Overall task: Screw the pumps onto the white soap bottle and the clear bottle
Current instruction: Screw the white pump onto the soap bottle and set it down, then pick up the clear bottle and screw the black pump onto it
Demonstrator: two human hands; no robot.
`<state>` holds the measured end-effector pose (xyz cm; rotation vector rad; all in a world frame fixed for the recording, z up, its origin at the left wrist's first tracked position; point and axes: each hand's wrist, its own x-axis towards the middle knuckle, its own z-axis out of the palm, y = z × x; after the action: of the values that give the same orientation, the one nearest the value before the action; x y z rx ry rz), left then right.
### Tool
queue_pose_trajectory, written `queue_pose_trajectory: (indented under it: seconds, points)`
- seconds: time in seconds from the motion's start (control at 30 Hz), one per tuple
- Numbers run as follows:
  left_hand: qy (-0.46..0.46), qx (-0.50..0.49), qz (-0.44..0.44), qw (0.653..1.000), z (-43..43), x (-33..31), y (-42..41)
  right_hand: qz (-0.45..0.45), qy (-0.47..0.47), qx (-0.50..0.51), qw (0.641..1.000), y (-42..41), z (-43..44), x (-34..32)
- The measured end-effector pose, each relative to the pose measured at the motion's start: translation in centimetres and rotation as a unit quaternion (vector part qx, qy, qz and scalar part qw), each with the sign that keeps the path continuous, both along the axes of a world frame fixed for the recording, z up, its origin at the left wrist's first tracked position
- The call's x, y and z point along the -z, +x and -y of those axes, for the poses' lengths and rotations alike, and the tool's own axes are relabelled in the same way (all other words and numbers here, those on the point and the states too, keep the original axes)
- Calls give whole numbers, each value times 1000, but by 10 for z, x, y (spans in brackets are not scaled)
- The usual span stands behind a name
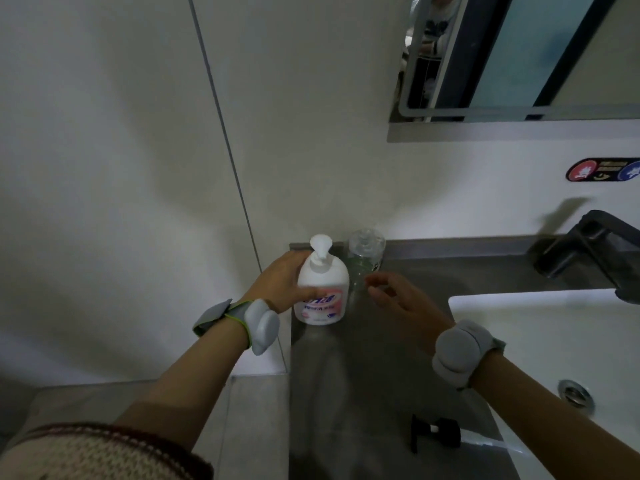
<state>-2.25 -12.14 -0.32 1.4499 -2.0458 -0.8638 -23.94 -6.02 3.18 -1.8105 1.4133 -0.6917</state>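
Observation:
The white soap bottle [322, 292] stands upright on the grey counter [433, 271] with its white pump [320, 251] on top. My left hand [282, 284] wraps around the bottle's left side. Just behind it to the right stands the clear bottle [365, 254], with no pump on it. My right hand [398, 301] hovers right of the white bottle and in front of the clear one, fingers spread, holding nothing. A black pump [436, 433] lies on its side on the counter near the front edge, its clear tube pointing right.
A white basin [540, 327] with a metal drain [575, 393] fills the right side. A black faucet [588, 247] stands at the back right. A mirror [519, 53] hangs above. White tiled wall is to the left and behind.

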Motion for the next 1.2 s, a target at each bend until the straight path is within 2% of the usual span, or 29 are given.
queue_pose_trajectory:
  seconds: [0.2,0.47,0.63,0.97,1.13,1.2]
  points:
    - [-11,6,33,999,37,-3,8,-1,1,4,1000,0,19,10]
    - [-24,16,20,999,71,1,7,11,17,7,1000,-2,31,23]
    - [-31,21,-3,999,78,3,6,14,22,9,1000,-2,33,28]
    - [-37,45,6,998,80,-2,8,15,31,11,999,0,44,27]
    - [-52,34,1,998,78,-3,9,-13,-5,-2,1000,-1,49,28]
    - [-54,30,1,998,76,-3,11,-31,-52,22,998,-2,56,28]
